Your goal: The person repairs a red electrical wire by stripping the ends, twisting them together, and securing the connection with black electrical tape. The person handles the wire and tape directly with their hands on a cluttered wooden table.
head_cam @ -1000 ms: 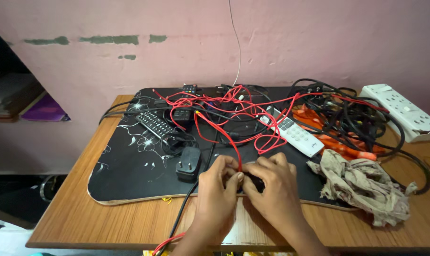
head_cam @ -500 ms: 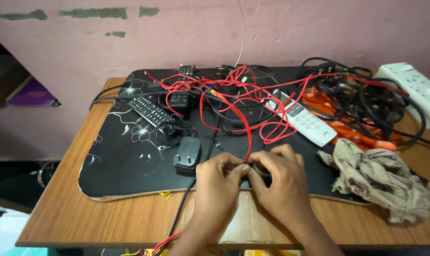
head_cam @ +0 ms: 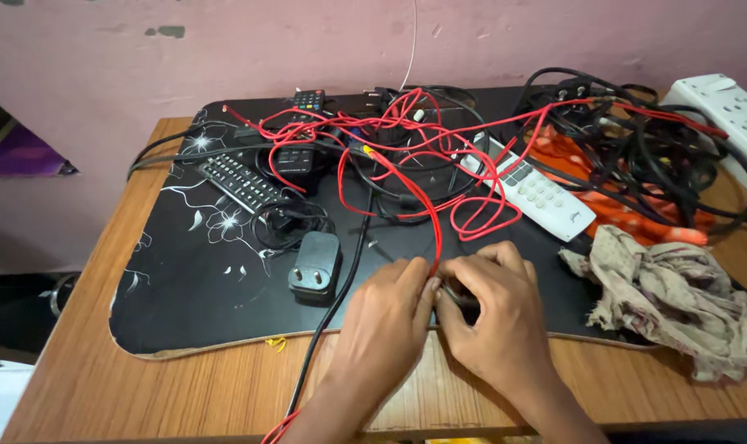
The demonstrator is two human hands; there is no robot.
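Head view | red wire [head_cam: 429,215]: thin, glossy, tangled loops | left hand [head_cam: 386,316], right hand [head_cam: 497,308]: both pinching its end

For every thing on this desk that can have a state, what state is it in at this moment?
Left hand: fingers closed on the red wire.
Right hand: fingers bent beside the left hand; its grip is hidden.
Red wire: tangled, one strand running to the hands.
Black cables: tangled in a pile.
Black charger: lying flat, prongs up.
White remote: face up.
Rag: crumpled.
Power strip: sockets in view are empty.
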